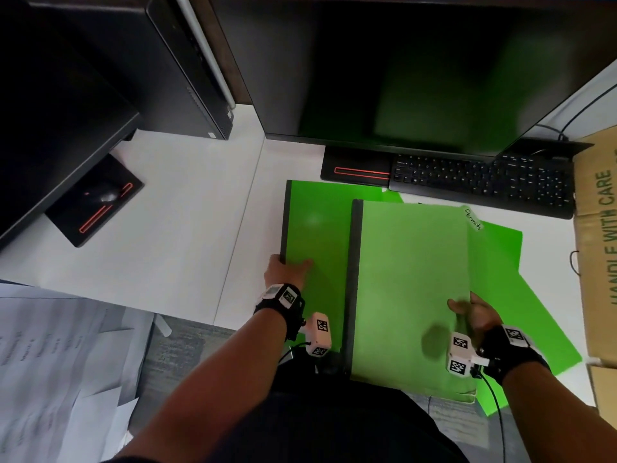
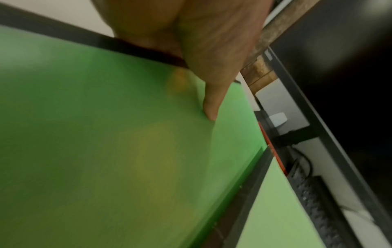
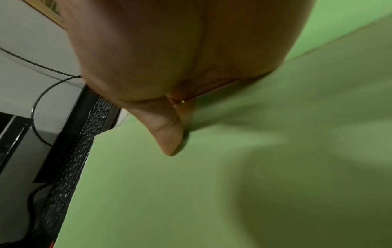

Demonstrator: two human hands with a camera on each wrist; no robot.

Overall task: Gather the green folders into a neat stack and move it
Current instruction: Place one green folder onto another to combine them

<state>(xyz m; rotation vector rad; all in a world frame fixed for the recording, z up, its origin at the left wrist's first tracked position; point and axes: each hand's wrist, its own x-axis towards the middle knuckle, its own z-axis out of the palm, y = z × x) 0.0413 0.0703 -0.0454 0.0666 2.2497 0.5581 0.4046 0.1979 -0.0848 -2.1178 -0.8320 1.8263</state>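
Note:
Several green folders lie overlapped on the white desk (image 1: 187,228). My left hand (image 1: 287,267) pinches the dark spine of the leftmost green folder (image 1: 317,228), thumb on its cover (image 2: 210,107), fingers under the edge. A second dark-spined green folder (image 1: 407,279) lies raised over it, labelled "Permits" at its far corner. My right hand (image 1: 474,312) grips that folder's right edge, thumb (image 3: 169,134) on top, fingers hidden beneath. A brighter green folder (image 1: 521,295) lies skewed underneath at the right.
A black monitor (image 1: 400,78) and a black keyboard (image 1: 484,178) stand just behind the folders. A cardboard box (image 1: 597,245) borders them on the right. A second monitor, a computer tower (image 1: 190,68) and a mouse (image 1: 107,195) sit left. Loose papers (image 1: 50,362) lie lower left.

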